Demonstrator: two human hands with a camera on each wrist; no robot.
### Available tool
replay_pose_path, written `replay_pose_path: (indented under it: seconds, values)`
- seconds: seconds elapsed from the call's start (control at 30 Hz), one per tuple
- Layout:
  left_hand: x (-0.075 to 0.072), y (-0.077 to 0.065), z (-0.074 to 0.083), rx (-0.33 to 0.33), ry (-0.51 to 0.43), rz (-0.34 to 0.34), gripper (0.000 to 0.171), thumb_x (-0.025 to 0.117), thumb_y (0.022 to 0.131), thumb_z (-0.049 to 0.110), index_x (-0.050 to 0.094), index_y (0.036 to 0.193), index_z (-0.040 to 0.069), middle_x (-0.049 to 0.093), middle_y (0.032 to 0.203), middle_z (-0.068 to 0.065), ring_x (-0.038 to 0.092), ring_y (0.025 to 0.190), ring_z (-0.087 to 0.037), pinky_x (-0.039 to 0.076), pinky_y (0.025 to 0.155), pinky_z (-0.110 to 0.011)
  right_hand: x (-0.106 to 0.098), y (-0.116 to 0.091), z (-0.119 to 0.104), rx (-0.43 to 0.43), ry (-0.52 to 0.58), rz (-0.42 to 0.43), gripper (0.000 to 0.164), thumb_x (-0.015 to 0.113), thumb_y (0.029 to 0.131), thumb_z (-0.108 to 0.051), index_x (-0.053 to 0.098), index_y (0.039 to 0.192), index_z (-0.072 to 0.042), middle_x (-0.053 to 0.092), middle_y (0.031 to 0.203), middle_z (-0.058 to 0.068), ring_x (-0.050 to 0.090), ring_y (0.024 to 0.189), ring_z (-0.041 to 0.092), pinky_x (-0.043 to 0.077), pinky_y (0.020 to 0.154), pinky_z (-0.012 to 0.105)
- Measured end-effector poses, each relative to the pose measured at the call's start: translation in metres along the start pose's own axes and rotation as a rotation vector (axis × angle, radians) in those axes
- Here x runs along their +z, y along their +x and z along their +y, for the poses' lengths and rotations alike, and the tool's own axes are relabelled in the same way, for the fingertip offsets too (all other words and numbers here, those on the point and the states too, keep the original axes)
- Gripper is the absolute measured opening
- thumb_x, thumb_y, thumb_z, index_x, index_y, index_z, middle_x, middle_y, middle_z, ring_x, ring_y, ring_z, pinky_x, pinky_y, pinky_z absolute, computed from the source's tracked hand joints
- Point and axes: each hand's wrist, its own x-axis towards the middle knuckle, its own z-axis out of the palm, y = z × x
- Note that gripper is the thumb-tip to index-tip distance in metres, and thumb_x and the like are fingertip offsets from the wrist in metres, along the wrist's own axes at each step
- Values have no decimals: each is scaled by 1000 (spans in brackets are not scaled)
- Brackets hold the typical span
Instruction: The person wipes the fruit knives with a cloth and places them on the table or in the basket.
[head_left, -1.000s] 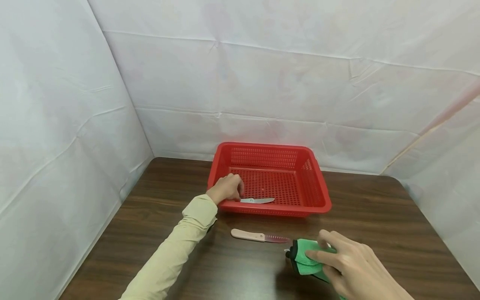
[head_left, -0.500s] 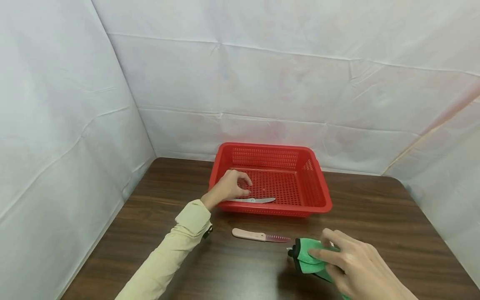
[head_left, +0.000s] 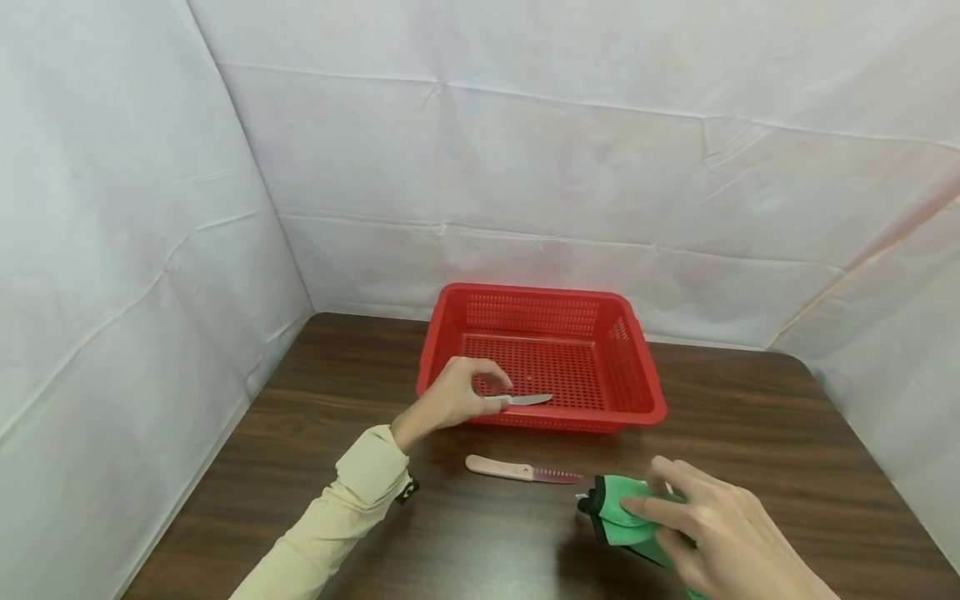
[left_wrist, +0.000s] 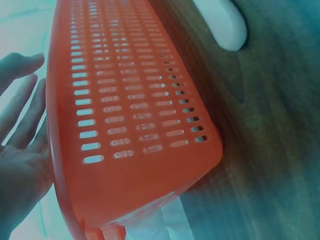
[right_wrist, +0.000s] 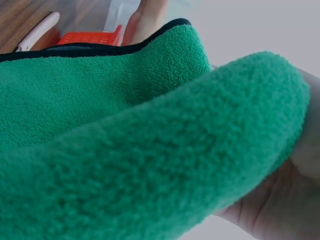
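My left hand point(head_left: 456, 393) hovers over the near left rim of a red plastic basket point(head_left: 647, 367), thumb and fingers parted. A knife point(head_left: 534, 399) with its blade pointing right lies inside the basket along the near wall, its handle partly behind that hand. In the left wrist view the fingers reach past the basket's slotted wall point(left_wrist: 125, 192). My right hand point(head_left: 716, 525) pinches a folded green cloth point(head_left: 626, 510) with black edging at the front right; a small pale bit pokes out at the cloth's left end. Fuzzy green folds cover much of the right wrist view.
A second knife point(head_left: 501, 468) with a pale handle and a reddish serrated blade lies on the brown wooden table point(head_left: 330, 367), in front of the basket and left of the cloth. White sheeting point(head_left: 547, 167) hangs behind the table and along both sides.
My left hand has let go of the knife in the basket, its fingers spreading, and has drawn back slightly toward me over the near rim. The right hand and cloth have hardly moved.
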Motion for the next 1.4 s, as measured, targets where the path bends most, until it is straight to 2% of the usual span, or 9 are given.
replay_pose_path:
  seconds: [0.27,0.4,0.43,0.5,0.6,0.73,0.87,1.17,1.4]
  values:
    - [1,-18,4,120,-83,82,17,73,70,14,65,85,17,62,81,6,56,73,-14,51,59,-31,2,-3,2,0,2,19,47,26,90,-35,70,82,-22,41,84,-10,31,56,-4,22,45,4]
    - [3,-24,7,143,-127,66,16,72,71,15,65,86,14,63,81,3,57,71,-13,51,57,-29,0,-5,1,84,2,-52,18,53,84,-24,70,87,-24,46,87,-9,34,57,-4,27,45,6]
    - [3,-26,7,141,-134,61,17,72,71,15,65,86,13,63,81,3,57,70,-13,51,57,-28,-1,-5,0,111,7,-71,17,60,78,-18,70,89,-25,48,89,-8,35,58,-5,28,45,7]
    - [3,-29,9,145,-138,54,18,73,71,14,65,87,13,64,82,2,57,71,-14,52,59,-27,-3,-6,-2,155,17,-99,34,67,65,-7,69,93,-26,51,91,-6,36,58,-5,30,45,8]
    - [5,-33,10,175,-106,54,21,73,69,13,65,88,13,64,85,2,58,74,-13,52,62,-25,-2,-7,-1,130,21,-75,15,62,79,-21,70,90,-25,50,90,-7,36,58,-6,29,45,7]
    - [11,-38,11,244,-57,48,24,74,67,11,64,88,17,63,88,6,57,76,-8,51,61,-22,2,-7,5,15,-1,4,48,25,90,-37,70,83,-22,45,87,-8,34,57,-4,23,45,4]
    - [17,-44,11,277,-23,28,26,74,67,12,63,89,19,62,90,9,55,81,-3,50,60,-21,3,-7,8,-26,20,31,46,26,88,-32,70,82,-21,47,88,-6,30,56,-6,17,44,3]
    - [24,-53,8,185,64,-49,29,75,67,14,62,91,24,61,92,15,56,86,-7,50,68,-28,1,-8,5,1,-11,26,48,26,89,-36,71,82,-21,46,86,-5,37,58,-2,25,45,5]
    - [32,-58,6,128,63,-57,28,74,67,13,63,90,23,63,89,12,57,84,-7,49,70,-29,2,-8,5,-9,5,47,45,27,89,-34,70,82,-23,40,83,-10,29,55,-5,19,45,4]
